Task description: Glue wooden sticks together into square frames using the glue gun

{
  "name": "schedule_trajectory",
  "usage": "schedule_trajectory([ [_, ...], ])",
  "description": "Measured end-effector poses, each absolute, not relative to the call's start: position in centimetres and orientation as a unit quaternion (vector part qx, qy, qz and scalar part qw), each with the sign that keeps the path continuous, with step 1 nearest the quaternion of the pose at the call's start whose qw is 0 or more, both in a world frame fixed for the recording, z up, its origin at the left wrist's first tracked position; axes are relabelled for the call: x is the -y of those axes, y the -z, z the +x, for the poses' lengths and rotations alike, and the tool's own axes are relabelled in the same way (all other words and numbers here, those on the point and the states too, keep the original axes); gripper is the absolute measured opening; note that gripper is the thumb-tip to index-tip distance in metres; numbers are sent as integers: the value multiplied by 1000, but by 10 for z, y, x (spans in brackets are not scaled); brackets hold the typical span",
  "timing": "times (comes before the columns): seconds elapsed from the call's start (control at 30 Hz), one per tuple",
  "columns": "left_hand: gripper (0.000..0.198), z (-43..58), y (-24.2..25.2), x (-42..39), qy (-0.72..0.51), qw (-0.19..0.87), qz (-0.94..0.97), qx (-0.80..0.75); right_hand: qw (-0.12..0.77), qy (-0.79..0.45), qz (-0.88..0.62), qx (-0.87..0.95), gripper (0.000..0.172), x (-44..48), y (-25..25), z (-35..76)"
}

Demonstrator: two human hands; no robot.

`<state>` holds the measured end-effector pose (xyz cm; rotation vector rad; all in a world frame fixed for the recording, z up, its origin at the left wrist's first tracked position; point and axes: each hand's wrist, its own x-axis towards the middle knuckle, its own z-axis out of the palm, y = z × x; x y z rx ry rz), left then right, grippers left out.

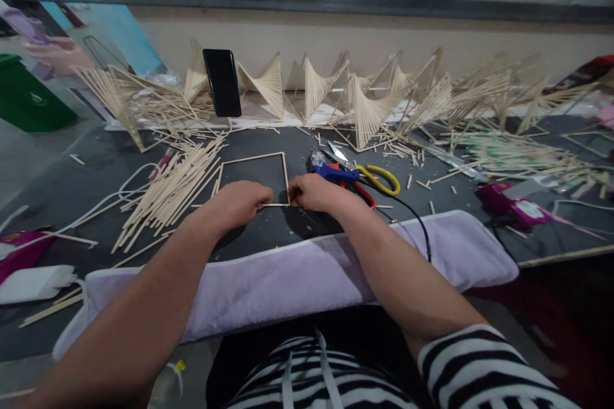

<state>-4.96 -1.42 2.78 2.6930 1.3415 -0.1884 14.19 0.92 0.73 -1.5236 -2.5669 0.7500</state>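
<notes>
While both forearms reach across a lilac pad point(292, 281) at the near edge of the bench point(263, 229), the hands meet the near side of a thin four-sided stick frame point(286, 176) lying on the dark surface. Left hand point(244, 198), palm down, fingers curled, fingertips at the near stick, covering the frame's near-left part. Right hand point(307, 192), fingers bent, tips at the near-right corner. Hands are apart, narrow gap between, a short length of near stick visible there. Both look in contact with the frame; cannot tell whether either one really pinches the wood. Most of the frame extends beyond the hands, its far side away from the person, its right side running up from the right fingertips.

Left of the frame: a loose pile of sticks point(167, 192). Just beyond and right of the right hand: a blue tool point(336, 172) beside yellow-handled scissors point(384, 182), black cord point(418, 220) running onto the pad. Upright black phone point(222, 83) behind the frame. Twisted stick models point(371, 112) line the back. Magenta device point(513, 204) far right, white adapter point(33, 284) near left.
</notes>
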Motion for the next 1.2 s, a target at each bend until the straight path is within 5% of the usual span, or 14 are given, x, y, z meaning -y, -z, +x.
schedule_trajectory([
  [1.2,21,-49,-28,15,60,61,892,-444,26,-241,-499,832,21,-9,-7,142],
])
